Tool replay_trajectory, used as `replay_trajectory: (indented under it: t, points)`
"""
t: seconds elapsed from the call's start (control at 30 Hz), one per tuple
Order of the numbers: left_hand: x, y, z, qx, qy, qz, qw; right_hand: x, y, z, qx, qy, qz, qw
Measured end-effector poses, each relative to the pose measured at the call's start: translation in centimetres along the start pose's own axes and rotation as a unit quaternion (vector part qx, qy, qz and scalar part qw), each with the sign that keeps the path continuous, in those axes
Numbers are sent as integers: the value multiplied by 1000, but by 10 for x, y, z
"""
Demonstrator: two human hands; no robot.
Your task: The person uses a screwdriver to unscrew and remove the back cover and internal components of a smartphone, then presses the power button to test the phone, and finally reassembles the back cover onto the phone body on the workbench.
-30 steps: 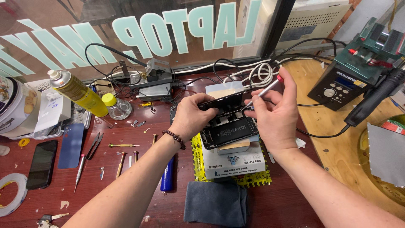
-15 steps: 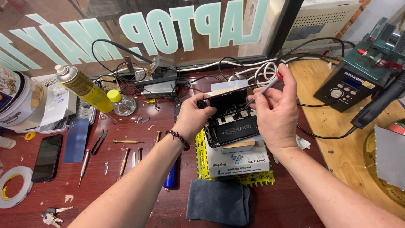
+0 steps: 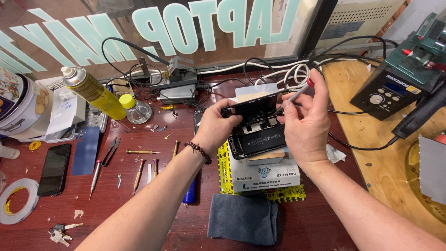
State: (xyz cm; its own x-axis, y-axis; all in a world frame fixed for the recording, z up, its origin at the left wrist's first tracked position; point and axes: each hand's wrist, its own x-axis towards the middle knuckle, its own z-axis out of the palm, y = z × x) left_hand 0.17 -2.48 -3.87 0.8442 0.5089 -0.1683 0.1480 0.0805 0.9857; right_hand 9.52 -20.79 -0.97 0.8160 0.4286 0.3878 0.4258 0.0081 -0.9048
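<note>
A dark red bench (image 3: 153, 218) seen from above, described outward from the opened smartphone (image 3: 255, 135) at its middle. Far left of the phone lies a roll of tape (image 3: 17, 201), then a black handset (image 3: 54, 168) lying flat and a blue panel (image 3: 86, 150) beside it. Up and left of the phone a yellow spray can (image 3: 95, 94) leans, with a small yellow-capped bottle (image 3: 134, 109) just beside it. Between those and the phone, small screwdrivers (image 3: 139, 174) and tweezers (image 3: 97, 179) lie scattered.

The left hand (image 3: 216, 128) grips the phone's left edge, fingers (image 3: 232, 108) curled over the lifted screen, which is tilted up off the body. The phone body, battery showing, rests on a white box (image 3: 265, 174) over a yellow mat (image 3: 288, 193), touching both. A grey cloth (image 3: 241, 218) lies just below the box.

The right hand (image 3: 304, 128) holds the phone's right side, fingers pinched shut around a thin red-capped screwdriver (image 3: 297, 95) whose tip points into the open phone. Far right of the phone, a black rework station (image 3: 390, 90) sits on pale wood.
</note>
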Motion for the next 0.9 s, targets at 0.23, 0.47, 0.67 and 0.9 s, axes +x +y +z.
replay_trajectory:
  t: [0.23, 0.47, 0.67, 0.9]
  points:
    - [-5, 4, 4, 31, 10, 8, 999, -4, 1, 3, -50, -22, -53, 997]
    - [-1, 0, 8, 10, 2, 18, 1000, -8, 4, 6, -32, -23, -49, 998]
    - [-1, -3, 7, 19, -10, 35, 999, -9, 2, 8, -65, -15, -68, 995]
    - [-1, -2, 8, 11, -30, 46, 998, -12, 0, 11, -76, -13, -66, 995]
